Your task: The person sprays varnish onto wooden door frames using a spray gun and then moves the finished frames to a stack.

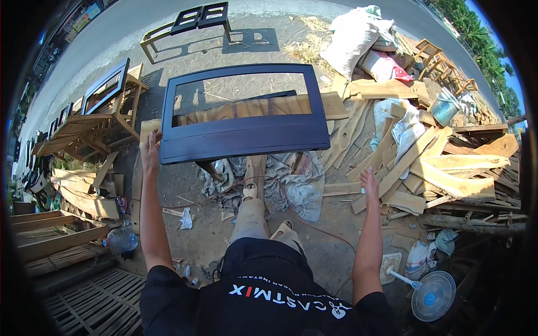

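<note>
In front of me, a dark-painted wooden frame [246, 134] with one long rectangular opening lies across a light wooden plank [241, 110] on low supports. My left hand [150, 152] is at the frame's left edge, its fingers stretched upward beside it; whether they touch is hard to tell. Well off the frame's right side, my right hand [369, 182] is raised with fingers apart and nothing in it. Beneath the frame, crumpled grey cloths or sacks [300, 187] cover part of the ground.
Cut timber [457, 179] is heaped at right, near a metal bucket [444, 107] and stuffed sacks [358, 36]. More dark frames [213, 14] rest on benches at the back and left. A fan [433, 297], a water bottle [120, 241] and a thin hose [319, 223] lie near me.
</note>
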A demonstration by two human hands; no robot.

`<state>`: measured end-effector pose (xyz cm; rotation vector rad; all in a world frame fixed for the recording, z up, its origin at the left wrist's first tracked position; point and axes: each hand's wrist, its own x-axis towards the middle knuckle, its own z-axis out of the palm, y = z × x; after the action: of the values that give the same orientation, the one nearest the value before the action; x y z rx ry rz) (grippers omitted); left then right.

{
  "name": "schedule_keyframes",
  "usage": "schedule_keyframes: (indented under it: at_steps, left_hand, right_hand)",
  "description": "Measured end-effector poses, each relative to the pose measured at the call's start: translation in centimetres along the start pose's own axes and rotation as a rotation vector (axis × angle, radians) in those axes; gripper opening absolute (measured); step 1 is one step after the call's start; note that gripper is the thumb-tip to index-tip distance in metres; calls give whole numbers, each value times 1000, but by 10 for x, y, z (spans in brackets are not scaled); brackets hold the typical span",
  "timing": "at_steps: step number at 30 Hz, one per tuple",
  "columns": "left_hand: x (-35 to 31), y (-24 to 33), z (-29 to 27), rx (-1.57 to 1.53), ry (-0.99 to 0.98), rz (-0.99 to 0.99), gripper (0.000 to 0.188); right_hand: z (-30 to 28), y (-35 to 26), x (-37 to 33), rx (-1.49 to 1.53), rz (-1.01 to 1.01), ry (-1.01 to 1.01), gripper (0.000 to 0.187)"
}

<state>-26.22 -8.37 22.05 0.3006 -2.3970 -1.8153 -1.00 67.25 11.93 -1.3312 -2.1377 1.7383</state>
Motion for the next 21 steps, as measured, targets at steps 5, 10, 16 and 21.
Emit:
schedule_keyframes:
  at_steps: [5, 10, 16, 21]
  left_hand:
    - [140, -64, -22, 277, 57, 52, 62]
    - [215, -90, -7, 217, 12, -168, 79]
    - [260, -141, -31, 6, -120, -570, 96]
    - [284, -136, -35, -115, -221, -584, 97]
  right_hand:
    - [111, -82, 68, -143, -44, -195, 89]
    - [163, -113, 116, -226, 201, -302, 111]
    - [192, -118, 143, -98, 408, -503, 121]
    - [199, -117, 153, -45, 435, -510, 118]
